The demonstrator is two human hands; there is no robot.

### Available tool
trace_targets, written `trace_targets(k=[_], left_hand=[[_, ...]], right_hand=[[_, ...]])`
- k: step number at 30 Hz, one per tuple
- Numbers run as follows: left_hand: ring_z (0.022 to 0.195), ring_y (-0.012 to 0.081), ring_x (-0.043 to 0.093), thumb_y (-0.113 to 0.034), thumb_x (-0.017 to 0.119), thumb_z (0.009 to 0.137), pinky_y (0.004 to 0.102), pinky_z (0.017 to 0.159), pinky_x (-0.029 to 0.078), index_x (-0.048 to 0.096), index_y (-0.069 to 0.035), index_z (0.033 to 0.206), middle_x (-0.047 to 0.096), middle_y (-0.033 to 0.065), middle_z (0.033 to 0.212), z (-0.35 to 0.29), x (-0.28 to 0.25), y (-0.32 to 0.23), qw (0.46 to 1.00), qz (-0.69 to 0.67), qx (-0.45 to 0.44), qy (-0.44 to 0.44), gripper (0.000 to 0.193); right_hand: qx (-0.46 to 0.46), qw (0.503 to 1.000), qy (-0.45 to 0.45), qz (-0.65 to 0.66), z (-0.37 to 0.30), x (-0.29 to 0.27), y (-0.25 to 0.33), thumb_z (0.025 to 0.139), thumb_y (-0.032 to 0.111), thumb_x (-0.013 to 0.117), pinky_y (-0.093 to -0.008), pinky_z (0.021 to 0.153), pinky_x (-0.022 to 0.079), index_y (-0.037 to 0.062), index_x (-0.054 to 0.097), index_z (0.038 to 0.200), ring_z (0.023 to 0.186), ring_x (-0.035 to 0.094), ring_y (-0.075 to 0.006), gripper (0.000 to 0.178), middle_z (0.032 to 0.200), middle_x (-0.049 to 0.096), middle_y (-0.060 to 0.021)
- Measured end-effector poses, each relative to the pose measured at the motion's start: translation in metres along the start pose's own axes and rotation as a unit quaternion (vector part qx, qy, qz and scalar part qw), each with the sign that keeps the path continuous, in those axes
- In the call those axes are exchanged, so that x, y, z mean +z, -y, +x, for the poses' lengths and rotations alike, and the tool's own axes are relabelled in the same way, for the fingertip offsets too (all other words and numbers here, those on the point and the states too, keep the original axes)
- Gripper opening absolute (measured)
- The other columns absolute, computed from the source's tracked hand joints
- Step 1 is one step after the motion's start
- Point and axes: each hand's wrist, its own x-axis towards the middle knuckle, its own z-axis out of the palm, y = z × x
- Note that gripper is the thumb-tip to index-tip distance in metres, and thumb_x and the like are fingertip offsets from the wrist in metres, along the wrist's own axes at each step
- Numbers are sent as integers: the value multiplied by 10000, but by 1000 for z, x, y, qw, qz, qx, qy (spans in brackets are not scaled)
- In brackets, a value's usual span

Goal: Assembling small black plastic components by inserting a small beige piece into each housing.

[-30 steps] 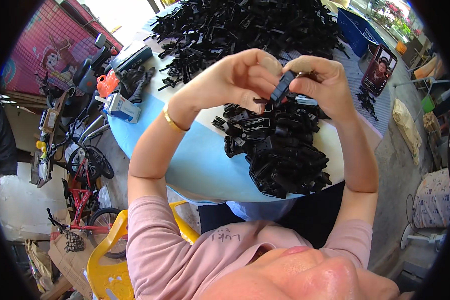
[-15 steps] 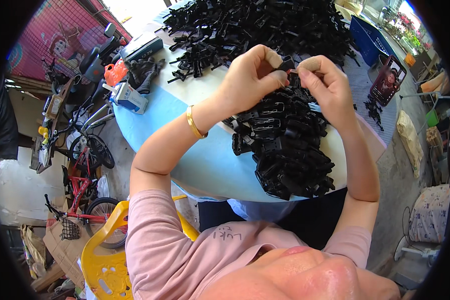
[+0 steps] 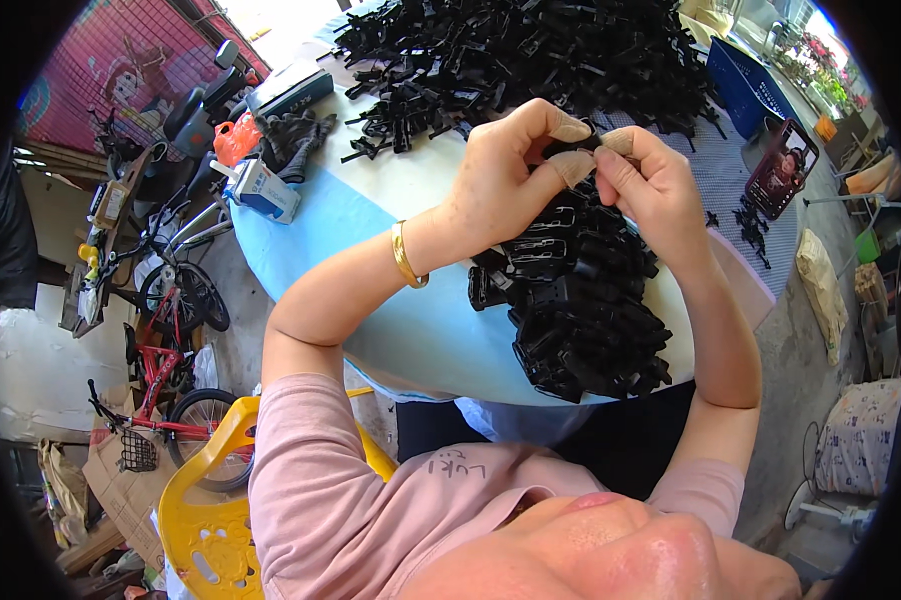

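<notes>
— Above the near heap [image 3: 591, 310] of black pieces, look between the fingertips. Anything to make out?

— Just one small black part [image 3: 587, 144], dark and plastic-looking, mostly hidden by fingers. Too covered for a full outline.

— And held how?

— With the left hand [image 3: 506, 180], pinches it narrowly between thumb and forefinger, both tips wrapped in beige, matte covers. With the right hand [image 3: 661, 190], brings thumb and forefinger together in a narrow pinch right beside the part's edge; cannot tell whether around anything thin.

— At the left wrist?

— A gold bangle [image 3: 402, 255], smooth, rounded, polished.

— And below the hands, of what shape?

— Blocky, slotted pieces, packed closely into a long mound on a table cover [image 3: 311, 235] of pale blue and cream.

— Farther across?

— A broader far heap [image 3: 531, 60], spiky and tangled, with thin prongs along its border.

— Off to the right?

— A blue basket [image 3: 736, 80] with stiff, straight walls; nearer, a phone [image 3: 783, 170], tilted, screen lit.

— And leftward?

— A blue-and-white carton [image 3: 266, 190], boxy and crisp-edged, near a crinkled orange bag [image 3: 236, 138].
</notes>
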Motion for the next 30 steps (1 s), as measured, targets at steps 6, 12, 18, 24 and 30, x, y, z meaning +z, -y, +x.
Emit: trace_targets(k=[6,12,18,24,30], left_hand=[[684,122,600,-48,652,745,239,615,481,560,17,908,629,96,787,1,7,4,995,56,74,-29,198],[693,175,627,-78,659,737,279,610,493,528,-13,961,630,119,797,7,7,-1,999,53,7,-11,268],[812,322,588,-172,690,699,393,723,468,491,-59,1014,606,150,832,-5,12,-8,979,168,91,70,389],[926,247,487,-53,587,690,331,779,435,647,-136,833,585,24,874,28,-59,52,829,530,102,149,176],[949,198,480,-64,560,734,407,920,307,640,-175,876,584,-4,847,28,-68,103,691,680,105,223,197]], right_hand=[[92,994,18,58,1,-4,7,887,167,519,-146,412,243,37,554,875,467,334,3,135,600,482,32],[2,1000,1,7,7,-12,2,864,153,535,-175,489,327,34,592,817,543,431,-23,139,593,502,32],[-28,990,-104,96,15,-44,-11,862,132,527,-158,433,227,45,601,863,508,338,9,114,605,460,49],[-54,990,-108,-76,17,-20,-25,860,137,552,-155,486,294,21,611,878,542,384,0,131,618,473,50],[-48,993,-66,-84,18,-16,-26,864,148,556,-158,525,337,17,609,876,564,417,-10,142,625,490,47]])
